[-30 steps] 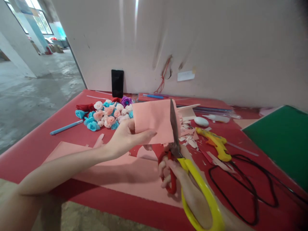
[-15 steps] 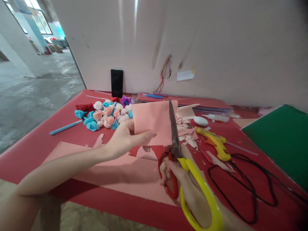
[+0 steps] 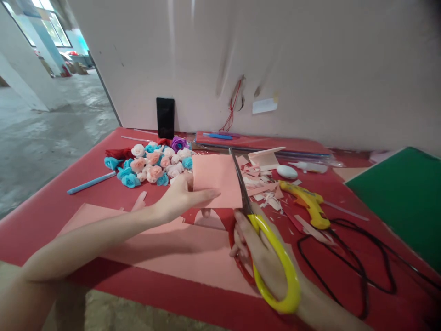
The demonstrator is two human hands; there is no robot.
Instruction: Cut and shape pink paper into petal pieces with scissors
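While the left hand [image 3: 179, 197] keeps its pinch, thumb flat on the front and the other fingers mostly tucked behind, the small pink paper [image 3: 218, 177] is up in the air over the middle of the table [image 3: 34, 225]. Right hand [image 3: 262, 253] has its fingers curled around the handles of the scissors [image 3: 245, 202], though I can't tell exactly which finger is in which loop.

So what's different from a second ago: there was a bit of paper poking out to the right of the blades, and now I see none past them. The scissors lean more to the left too, and the blades look pretty much together. My read is that the cut along that right edge is done or nearly so, leaving a narrower piece. Can't make out where the strip ended up, since there's a mess of scraps [image 3: 272, 201] just beyond.

Further out nothing seems to have budged. Big pink sheet [image 3: 165, 250] lies below on the near side, the fabric-looking roses [image 3: 154, 173] sit far left, and the yellow glue gun [image 3: 312, 207] is off to the right.
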